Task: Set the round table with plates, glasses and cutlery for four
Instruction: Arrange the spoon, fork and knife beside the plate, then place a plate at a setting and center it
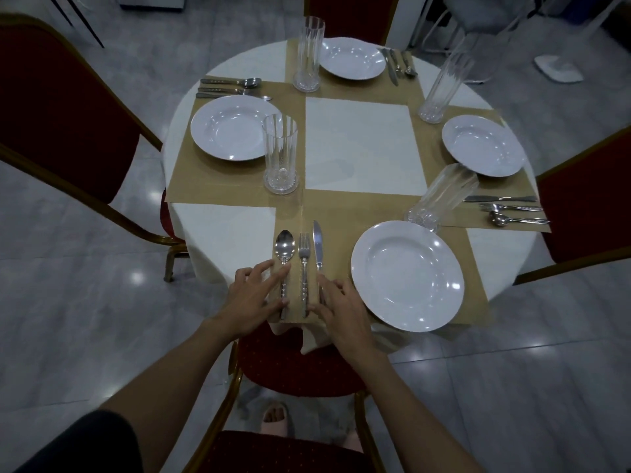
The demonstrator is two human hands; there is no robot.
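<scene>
A round table [218, 230] in a white cloth carries tan placemats, each with a white plate, a tall clear glass and cutlery. At the near place lie a spoon [284, 249], a fork [303, 264] and a knife [318, 242] side by side, left of the near plate [407, 275]. My left hand [254, 297] lies flat with straight fingers touching the spoon's handle. My right hand [336, 303] lies flat over the knife's handle, which it hides. A glass [438, 198] stands behind the near plate.
Other plates sit at the left [235, 127], far [352, 58] and right [483, 150], each with a glass and cutlery. Red chairs with gold frames ring the table; one [293, 363] is tucked under the near edge. A white object [558, 68] lies on the floor, far right.
</scene>
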